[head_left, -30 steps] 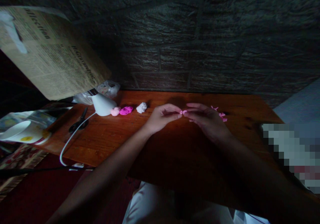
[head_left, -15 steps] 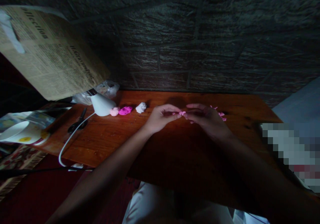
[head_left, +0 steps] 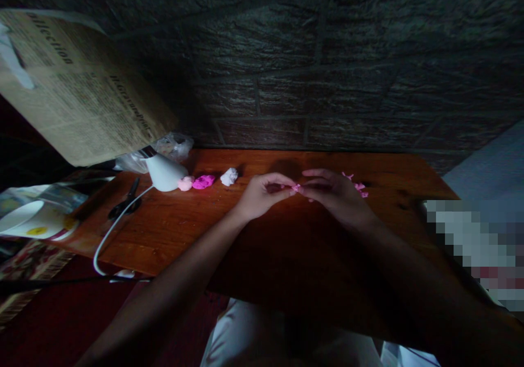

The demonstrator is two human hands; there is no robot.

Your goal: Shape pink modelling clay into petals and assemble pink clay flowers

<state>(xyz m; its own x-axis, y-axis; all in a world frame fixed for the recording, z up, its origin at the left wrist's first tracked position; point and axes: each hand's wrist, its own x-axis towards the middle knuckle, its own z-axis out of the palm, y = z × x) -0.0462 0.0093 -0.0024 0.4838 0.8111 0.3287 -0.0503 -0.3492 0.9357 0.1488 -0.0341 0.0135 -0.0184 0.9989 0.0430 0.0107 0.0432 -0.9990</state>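
Note:
My left hand (head_left: 260,195) and my right hand (head_left: 341,198) meet over the wooden table, fingertips pinching a small pink piece (head_left: 296,188) between them. It looks like soft modelling clay, though the exact shape is partly covered by the fingers. Just past my right hand lie several small pink pieces (head_left: 359,186) on the tabletop. To the left of my left hand sit a white lump (head_left: 229,176), a bright magenta lump (head_left: 203,181) and a pale pink lump (head_left: 185,182), all rough-surfaced.
A white lamp base (head_left: 166,172) with a newsprint shade (head_left: 94,94) stands at the left, its cable (head_left: 99,241) hanging over the table edge. Black scissors (head_left: 125,206) and a tipped paper cup (head_left: 39,220) lie nearby. A dark brick wall (head_left: 282,94) rises behind the table (head_left: 184,220).
The fingertips have closed in further around the pink piece, so less of it shows. My right hand has shifted slightly left; the lumps stay in place.

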